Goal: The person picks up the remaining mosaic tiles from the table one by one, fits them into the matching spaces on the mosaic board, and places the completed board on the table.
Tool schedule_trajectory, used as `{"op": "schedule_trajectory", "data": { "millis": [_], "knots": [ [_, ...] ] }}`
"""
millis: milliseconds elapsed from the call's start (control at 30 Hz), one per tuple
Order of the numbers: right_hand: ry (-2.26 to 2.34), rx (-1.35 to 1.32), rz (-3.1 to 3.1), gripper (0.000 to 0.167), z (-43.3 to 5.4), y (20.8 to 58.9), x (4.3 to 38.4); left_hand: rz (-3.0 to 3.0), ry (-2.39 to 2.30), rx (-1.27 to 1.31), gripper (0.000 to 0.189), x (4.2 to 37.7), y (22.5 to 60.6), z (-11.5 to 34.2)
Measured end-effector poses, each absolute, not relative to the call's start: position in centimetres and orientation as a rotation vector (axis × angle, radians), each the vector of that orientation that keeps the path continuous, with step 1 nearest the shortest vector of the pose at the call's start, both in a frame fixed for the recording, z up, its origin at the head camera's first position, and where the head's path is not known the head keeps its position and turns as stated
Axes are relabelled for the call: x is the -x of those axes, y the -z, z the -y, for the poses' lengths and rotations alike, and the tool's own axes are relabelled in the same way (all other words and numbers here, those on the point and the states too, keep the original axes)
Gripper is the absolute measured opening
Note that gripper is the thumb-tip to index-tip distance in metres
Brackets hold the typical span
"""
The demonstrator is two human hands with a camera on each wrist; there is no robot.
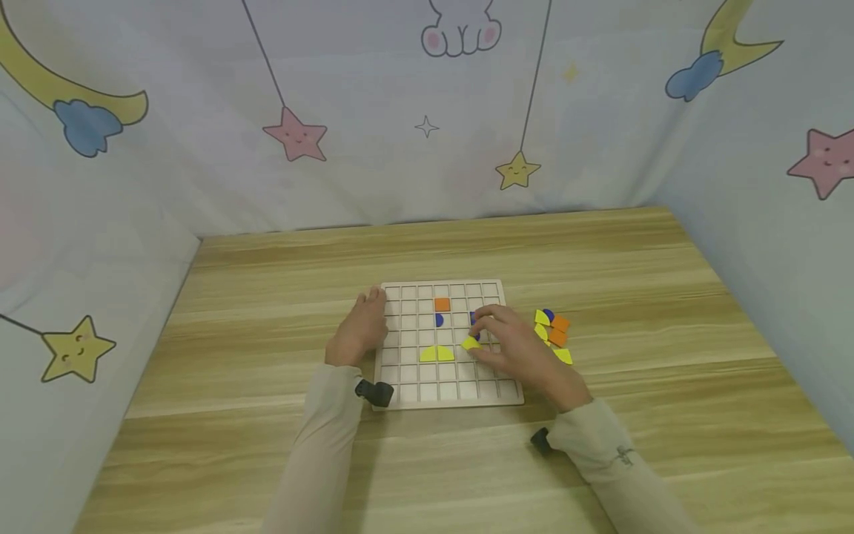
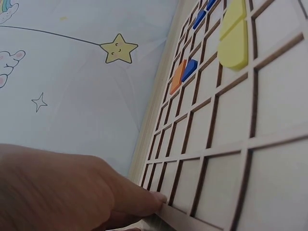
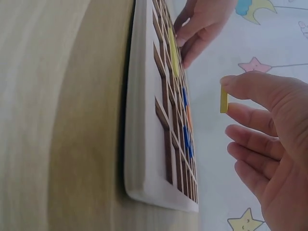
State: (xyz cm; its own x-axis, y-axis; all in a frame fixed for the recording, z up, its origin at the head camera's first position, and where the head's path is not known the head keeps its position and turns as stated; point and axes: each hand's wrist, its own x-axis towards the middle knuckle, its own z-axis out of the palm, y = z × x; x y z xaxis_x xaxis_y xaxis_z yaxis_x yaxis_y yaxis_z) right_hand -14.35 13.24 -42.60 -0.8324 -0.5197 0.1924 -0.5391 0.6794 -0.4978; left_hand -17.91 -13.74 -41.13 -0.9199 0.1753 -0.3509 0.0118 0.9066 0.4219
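A pale wooden grid board (image 1: 409,406) lies on the table. My left hand (image 1: 360,326) rests against its left edge, with a fingertip (image 2: 156,196) on the rim in the left wrist view. Over the right part of the board, my right hand (image 1: 510,345) pinches a yellow piece with a curved edge (image 1: 470,343) between thumb and index finger. In the right wrist view this yellow piece (image 3: 224,99) appears edge-on, above the board. Two yellow quarter-round pieces (image 1: 437,354), an orange square (image 1: 442,305) and a blue half-round piece (image 1: 439,320) sit in the grid. Other blue pieces are partly hidden by my right hand.
Right of the board lies a loose group of yellow pieces (image 1: 563,356), orange squares (image 1: 557,337) and a blue piece (image 1: 548,314), partly behind my right hand. The wooden table (image 1: 287,259) meets a printed fabric backdrop (image 1: 400,185) at the back and sides.
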Motion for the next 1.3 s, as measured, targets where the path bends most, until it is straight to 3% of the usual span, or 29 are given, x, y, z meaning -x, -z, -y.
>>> {"op": "schedule_trajectory", "data": {
  "millis": [500,1300],
  "knots": [
    [-0.808,-0.926,2.841,0.021,-10.9,42.9,13.7,-2.687,-0.576,-0.138,0.059,18.1,41.2,13.8],
    [-0.679,-0.746,2.930,0.024,-6.7,43.3,12.3,-2.680,-0.586,-0.149,0.058,18.0,41.2,13.8]
  ]
}}
